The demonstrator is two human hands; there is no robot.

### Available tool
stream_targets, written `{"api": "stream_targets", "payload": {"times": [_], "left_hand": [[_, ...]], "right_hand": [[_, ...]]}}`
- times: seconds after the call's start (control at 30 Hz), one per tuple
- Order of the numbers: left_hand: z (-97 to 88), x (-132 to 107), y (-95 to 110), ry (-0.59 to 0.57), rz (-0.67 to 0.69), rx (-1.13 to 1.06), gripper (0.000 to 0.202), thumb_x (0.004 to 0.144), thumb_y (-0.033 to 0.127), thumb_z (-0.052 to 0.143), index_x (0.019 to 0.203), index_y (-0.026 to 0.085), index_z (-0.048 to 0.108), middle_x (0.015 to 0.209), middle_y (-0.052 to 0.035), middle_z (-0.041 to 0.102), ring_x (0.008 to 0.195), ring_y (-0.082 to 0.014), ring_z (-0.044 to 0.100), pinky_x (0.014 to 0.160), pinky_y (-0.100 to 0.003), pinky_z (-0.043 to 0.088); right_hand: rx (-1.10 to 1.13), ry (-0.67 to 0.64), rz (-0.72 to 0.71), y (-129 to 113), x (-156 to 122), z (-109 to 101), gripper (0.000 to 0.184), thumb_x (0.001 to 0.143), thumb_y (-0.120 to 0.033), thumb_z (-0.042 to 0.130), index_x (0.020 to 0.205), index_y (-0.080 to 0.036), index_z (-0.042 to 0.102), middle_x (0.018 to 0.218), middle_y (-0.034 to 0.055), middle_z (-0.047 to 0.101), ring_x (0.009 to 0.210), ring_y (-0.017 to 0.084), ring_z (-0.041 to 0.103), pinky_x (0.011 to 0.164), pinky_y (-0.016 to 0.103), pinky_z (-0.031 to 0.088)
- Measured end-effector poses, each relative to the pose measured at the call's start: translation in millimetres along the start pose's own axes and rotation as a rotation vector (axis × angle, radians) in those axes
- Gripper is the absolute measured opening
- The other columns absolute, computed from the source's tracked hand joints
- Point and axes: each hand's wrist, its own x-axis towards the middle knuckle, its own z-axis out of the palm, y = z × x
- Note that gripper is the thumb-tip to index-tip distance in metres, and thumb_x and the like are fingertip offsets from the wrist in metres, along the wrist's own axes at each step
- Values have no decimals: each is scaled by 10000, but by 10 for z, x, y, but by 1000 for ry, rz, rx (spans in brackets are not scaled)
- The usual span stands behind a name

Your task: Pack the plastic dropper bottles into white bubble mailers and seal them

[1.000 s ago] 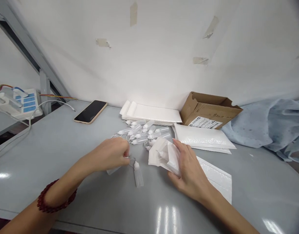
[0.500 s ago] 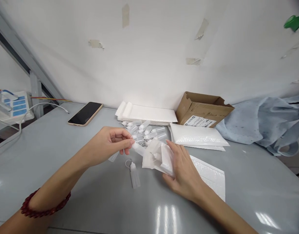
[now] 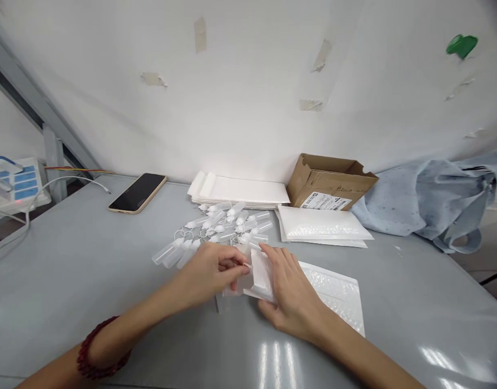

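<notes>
My left hand (image 3: pixel 210 273) is pinched at the open mouth of a white padded mailer (image 3: pixel 261 274), its fingertips together on something small that I cannot make out. My right hand (image 3: pixel 289 294) grips that mailer from the right, fingers curled over its top. A pile of small clear dropper bottles (image 3: pixel 228 224) with white caps lies just beyond both hands. A few more of these bottles (image 3: pixel 171 253) lie apart to the left. Under my right hand rests a flat bubble mailer (image 3: pixel 337 292).
A phone (image 3: pixel 137 193) lies face up at the back left, near a white cable. A stack of white mailers (image 3: pixel 240 190) sits against the wall, an open cardboard box (image 3: pixel 329 175) beside it, two mailers (image 3: pixel 319 227) in front. Blue cloth (image 3: pixel 427 200) covers the right.
My left hand came down from above the table and moved right to the mailer's mouth. The mailer dropped lower onto the table. The single bottle in front of me is now hidden.
</notes>
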Motion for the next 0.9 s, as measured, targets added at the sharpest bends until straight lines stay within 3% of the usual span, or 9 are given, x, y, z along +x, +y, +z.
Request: {"api": "stream_targets", "payload": {"times": [0.17,0.33,0.43,0.57,0.63,0.8,0.9], "left_hand": [[253,-2,-36,18,131,25,187,732,141,454,659,163,626,443,60,479,431,-76,457,478,-186,358],[407,2,-67,117,305,157,233,706,106,399,491,159,324,482,47,351,498,-77,322,508,-225,264],[456,10,-69,117,204,109,243,694,134,421,494,170,289,503,44,334,517,-86,290,506,-236,245],[449,6,-46,-39,-87,-206,183,719,201,441,538,183,415,442,68,333,416,-78,292,434,-222,227],[414,-9,-34,-84,-140,-259,190,739,211,433,551,184,445,397,75,340,376,-76,292,421,-218,215],[324,-51,-21,-204,21,-198,236,771,172,423,535,176,410,405,72,380,412,-73,331,460,-209,258],[344,-52,-35,-88,109,-50,228,788,152,407,562,177,408,447,65,384,433,-80,345,463,-216,268]], "right_hand": [[5,1,-8,-32,-17,12,842,649,-115,497,1397,-130,109,1153,152,461,980,292,431,806,459,433],[-38,-33,-37,-68,-19,24,902,628,-108,489,1420,-123,58,1186,167,468,935,295,434,769,472,442],[-70,-64,-64,-110,-25,41,913,628,-114,488,1427,-109,46,1183,172,478,930,304,437,765,482,443],[-140,-74,-113,-152,-34,48,879,644,-124,488,1422,-85,82,1177,186,478,957,325,435,776,491,438],[-184,-71,-140,-157,-38,41,864,649,-131,488,1419,-71,103,1201,203,460,981,340,428,782,499,433],[-187,-10,-156,-119,-41,15,884,640,-140,489,1428,-57,98,1213,208,438,1008,341,417,801,499,424],[-154,16,-142,-92,-37,11,908,632,-136,491,1438,-69,77,1215,197,438,1002,329,418,801,493,425]]}}
